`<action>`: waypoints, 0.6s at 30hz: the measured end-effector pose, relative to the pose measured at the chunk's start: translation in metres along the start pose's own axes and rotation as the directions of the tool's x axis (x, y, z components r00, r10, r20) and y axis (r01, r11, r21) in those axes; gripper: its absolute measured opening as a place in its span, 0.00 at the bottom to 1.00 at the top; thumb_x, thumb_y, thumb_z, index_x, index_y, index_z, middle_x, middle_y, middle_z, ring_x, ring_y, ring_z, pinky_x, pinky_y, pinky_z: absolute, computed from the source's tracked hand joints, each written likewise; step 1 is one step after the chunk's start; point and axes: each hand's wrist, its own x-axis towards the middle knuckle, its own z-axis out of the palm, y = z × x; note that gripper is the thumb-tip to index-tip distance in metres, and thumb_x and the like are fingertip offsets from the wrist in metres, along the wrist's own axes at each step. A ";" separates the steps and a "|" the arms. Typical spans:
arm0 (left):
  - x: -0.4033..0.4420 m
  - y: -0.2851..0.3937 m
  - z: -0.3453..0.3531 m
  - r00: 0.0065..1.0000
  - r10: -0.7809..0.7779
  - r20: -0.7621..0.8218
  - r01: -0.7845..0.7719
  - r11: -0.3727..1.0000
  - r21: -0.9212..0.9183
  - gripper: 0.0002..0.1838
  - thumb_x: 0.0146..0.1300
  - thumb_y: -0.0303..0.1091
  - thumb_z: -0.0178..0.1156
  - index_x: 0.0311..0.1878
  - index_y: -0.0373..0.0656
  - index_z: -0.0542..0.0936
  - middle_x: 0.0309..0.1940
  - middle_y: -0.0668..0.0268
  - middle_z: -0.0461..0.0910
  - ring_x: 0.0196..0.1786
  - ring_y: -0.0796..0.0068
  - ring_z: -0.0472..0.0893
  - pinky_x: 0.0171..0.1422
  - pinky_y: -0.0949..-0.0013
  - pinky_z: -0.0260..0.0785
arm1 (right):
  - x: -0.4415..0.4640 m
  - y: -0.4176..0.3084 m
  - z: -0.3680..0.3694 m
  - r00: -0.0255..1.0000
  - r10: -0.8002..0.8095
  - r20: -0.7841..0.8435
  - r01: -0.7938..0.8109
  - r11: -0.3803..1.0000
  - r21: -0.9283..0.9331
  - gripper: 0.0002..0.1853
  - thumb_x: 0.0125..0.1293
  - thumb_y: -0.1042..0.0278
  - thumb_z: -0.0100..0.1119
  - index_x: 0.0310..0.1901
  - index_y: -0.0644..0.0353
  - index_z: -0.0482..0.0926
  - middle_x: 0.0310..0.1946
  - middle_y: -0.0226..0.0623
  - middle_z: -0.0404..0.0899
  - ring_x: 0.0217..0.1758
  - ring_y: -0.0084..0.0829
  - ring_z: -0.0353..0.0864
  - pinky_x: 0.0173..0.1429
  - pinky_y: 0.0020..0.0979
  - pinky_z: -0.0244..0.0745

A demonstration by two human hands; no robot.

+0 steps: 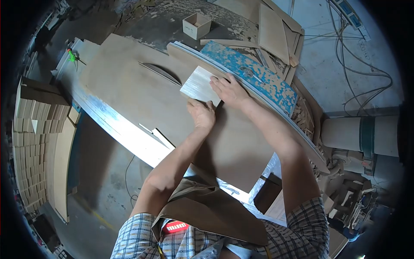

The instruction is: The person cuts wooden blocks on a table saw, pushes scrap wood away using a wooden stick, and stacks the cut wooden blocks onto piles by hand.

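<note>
A small square light board (196, 84) lies on the brown saw table surface (129, 95), just to the right of a dark curved saw blade (160, 72) standing up through a slot. My left hand (202, 114) is closed at the board's near edge, with thumb and fingers against it. My right hand (230, 90) grips the board's right side, its fingers laid over the top face. Beside that hand runs a long straight fence (254, 88). The undersides of both hands are hidden.
A blue, worn plate (250, 71) lies beyond the fence, near a small open wooden box (197, 26) and leaning panels (274, 34). Stacked boards (32, 146) stand at left. A narrow strip (163, 138) rests near the table's left edge. Cables (345, 56) hang at upper right.
</note>
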 end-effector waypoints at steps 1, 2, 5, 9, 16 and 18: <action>-0.001 -0.002 -0.005 1.000 -0.006 0.000 0.006 1.000 0.000 0.34 0.66 0.28 0.68 0.70 0.28 0.61 0.62 0.35 0.68 0.63 0.34 0.74 0.70 0.48 0.68 | 0.000 0.000 0.000 1.000 -0.005 0.003 0.005 1.000 0.003 0.28 0.72 0.66 0.52 0.74 0.59 0.72 0.76 0.39 0.69 0.72 0.33 0.70 0.82 0.54 0.55; -0.001 -0.004 -0.011 0.998 -0.016 0.061 0.018 0.999 -0.036 0.38 0.66 0.29 0.68 0.72 0.26 0.59 0.64 0.35 0.67 0.66 0.34 0.72 0.73 0.49 0.66 | -0.001 0.000 0.000 1.000 -0.009 0.016 0.009 1.000 0.005 0.29 0.73 0.67 0.52 0.74 0.59 0.70 0.77 0.39 0.68 0.74 0.33 0.69 0.81 0.53 0.55; -0.001 -0.008 -0.016 0.995 -0.002 0.096 0.013 0.994 -0.108 0.42 0.66 0.30 0.69 0.76 0.25 0.57 0.67 0.35 0.65 0.69 0.35 0.69 0.76 0.50 0.63 | 0.001 0.007 0.003 0.999 -0.033 0.002 0.033 0.999 0.009 0.29 0.72 0.69 0.51 0.75 0.60 0.69 0.78 0.39 0.67 0.75 0.34 0.68 0.81 0.52 0.56; 0.008 -0.016 -0.020 0.997 -0.016 0.069 0.025 0.993 -0.119 0.42 0.66 0.32 0.70 0.77 0.25 0.59 0.68 0.37 0.66 0.70 0.37 0.69 0.78 0.51 0.62 | 0.014 0.006 0.004 0.999 -0.041 -0.034 0.041 0.999 -0.026 0.27 0.73 0.68 0.52 0.73 0.59 0.72 0.76 0.38 0.69 0.72 0.32 0.70 0.81 0.53 0.59; 0.039 -0.028 -0.035 0.998 -0.012 0.060 0.020 0.992 -0.126 0.42 0.67 0.33 0.70 0.77 0.26 0.61 0.68 0.39 0.66 0.71 0.40 0.69 0.78 0.53 0.63 | 0.052 0.008 0.008 0.997 -0.071 -0.029 0.071 0.997 -0.026 0.29 0.72 0.68 0.53 0.74 0.60 0.71 0.77 0.39 0.69 0.71 0.33 0.72 0.80 0.53 0.61; 0.050 -0.035 -0.036 0.999 0.012 0.035 -0.006 0.988 -0.157 0.42 0.66 0.33 0.71 0.77 0.26 0.61 0.67 0.40 0.67 0.70 0.41 0.70 0.77 0.54 0.63 | 0.062 0.010 0.007 0.995 -0.097 -0.021 0.096 0.994 -0.050 0.29 0.73 0.68 0.53 0.75 0.60 0.71 0.77 0.38 0.69 0.70 0.32 0.72 0.80 0.53 0.61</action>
